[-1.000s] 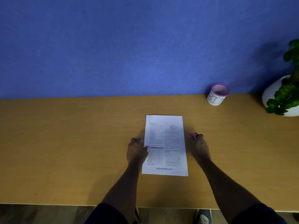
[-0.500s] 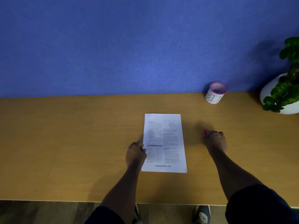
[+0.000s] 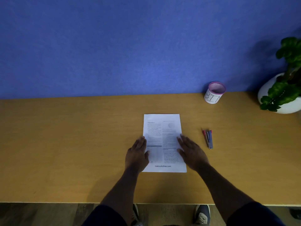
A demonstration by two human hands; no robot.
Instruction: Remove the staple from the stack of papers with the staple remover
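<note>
Bare desk (image 3: pixel 81 144) around staple remover (image 3: pixel 208 139)

The desk (image 3: pixel 65 144) has a smooth, matt wood-look top in a warm yellow-brown, with a pale thin edge strip along its near side. Behind it the wall (image 3: pixel 114 46) looks like matt blue cloth or felt, finely grainy. The stack of papers (image 3: pixel 162 128) is plain white printed paper, flat and matt. The staple remover (image 3: pixel 209 139) looks like dull grey metal with pink plastic tips. The small cup (image 3: pixel 214 92) seems to be pink mesh wrapped in a white paper label. The plant pot (image 3: pixel 267 92) is smooth and white, faintly glossy, its leaves shiny green. The floor (image 3: pixel 48 214) shows grey-brown wood-grain planks.
</note>
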